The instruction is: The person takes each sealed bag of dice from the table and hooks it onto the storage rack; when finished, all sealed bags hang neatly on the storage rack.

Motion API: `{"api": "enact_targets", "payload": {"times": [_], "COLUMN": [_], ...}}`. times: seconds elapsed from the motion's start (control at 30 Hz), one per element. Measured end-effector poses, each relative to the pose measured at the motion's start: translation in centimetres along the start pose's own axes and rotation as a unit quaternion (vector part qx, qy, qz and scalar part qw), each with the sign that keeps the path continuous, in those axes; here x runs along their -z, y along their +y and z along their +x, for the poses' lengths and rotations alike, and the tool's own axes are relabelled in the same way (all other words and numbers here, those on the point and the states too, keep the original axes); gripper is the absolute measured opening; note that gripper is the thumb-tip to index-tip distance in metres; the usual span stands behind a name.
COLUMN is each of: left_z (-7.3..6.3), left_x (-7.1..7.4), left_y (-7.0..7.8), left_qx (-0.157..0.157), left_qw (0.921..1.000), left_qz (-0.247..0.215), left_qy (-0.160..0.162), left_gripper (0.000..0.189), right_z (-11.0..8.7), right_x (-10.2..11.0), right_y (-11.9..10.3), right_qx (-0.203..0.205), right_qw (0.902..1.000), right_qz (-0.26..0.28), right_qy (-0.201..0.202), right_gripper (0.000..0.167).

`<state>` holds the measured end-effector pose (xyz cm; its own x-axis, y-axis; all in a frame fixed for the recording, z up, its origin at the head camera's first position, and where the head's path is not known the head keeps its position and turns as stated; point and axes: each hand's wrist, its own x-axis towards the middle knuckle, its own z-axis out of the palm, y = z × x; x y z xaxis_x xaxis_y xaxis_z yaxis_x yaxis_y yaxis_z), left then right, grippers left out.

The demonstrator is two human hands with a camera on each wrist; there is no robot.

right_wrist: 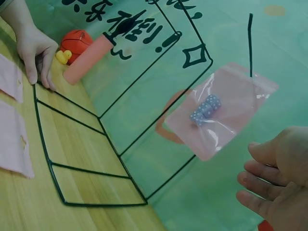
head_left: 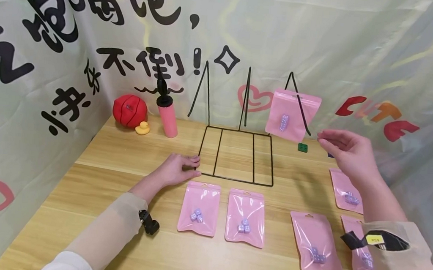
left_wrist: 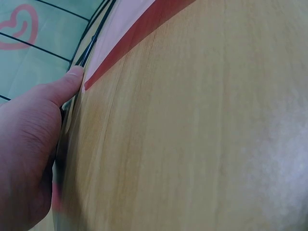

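Note:
A black wire display rack stands on the table, with three long prongs slanting forward from its uprights. At the base's front left corner, my left hand grips the wire between thumb and fingers; its thumb lies along the frame in the left wrist view. From the right prong hangs a pink zip bag with pale purple dice inside, tilted a little. My right hand is in the air just right of that prong's tip, holding nothing, fingers loosely bent and apart from the bag.
Two pink bags of dice lie before the rack, several more, such as this bag, at the right. Behind stand a red ball, yellow duck and pink cylinder. A green block lies behind right.

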<state>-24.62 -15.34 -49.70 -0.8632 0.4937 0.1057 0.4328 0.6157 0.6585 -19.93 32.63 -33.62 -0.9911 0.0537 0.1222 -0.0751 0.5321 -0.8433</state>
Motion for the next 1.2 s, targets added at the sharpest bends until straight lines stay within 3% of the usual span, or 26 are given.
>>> {"api": "enact_targets", "payload": {"times": [0.3, 0.63, 0.83, 1.2], "left_z": [-0.1, 0.2, 0.1, 0.0], "left_x": [0.1, 0.0, 0.0, 0.1], "left_y": [0.1, 0.0, -0.1, 0.0], "left_qx": [0.004, -0.001, -0.001, 0.006], "left_qw": [1.0, 1.0, 1.0, 1.0], "left_qz": [0.0, 0.004, 0.0, -0.005], "left_qy": [-0.001, -0.005, -0.004, -0.002], "left_gripper": [0.045, 0.044, 0.044, 0.044], "right_z": [-2.4, -4.3, -5.0, -5.8], "right_x": [2.1, 3.6, 4.6, 6.9], "right_y": [1.8, 5.8, 7.8, 12.1], "right_qx": [-0.003, -0.044, -0.053, -0.115], "right_qw": [0.9993, 0.9981, 0.997, 0.9867], "right_qz": [-0.031, -0.009, -0.045, -0.108], "right_qy": [-0.02, -0.041, -0.033, -0.038], "right_gripper": [0.045, 0.043, 0.053, 0.064]}}
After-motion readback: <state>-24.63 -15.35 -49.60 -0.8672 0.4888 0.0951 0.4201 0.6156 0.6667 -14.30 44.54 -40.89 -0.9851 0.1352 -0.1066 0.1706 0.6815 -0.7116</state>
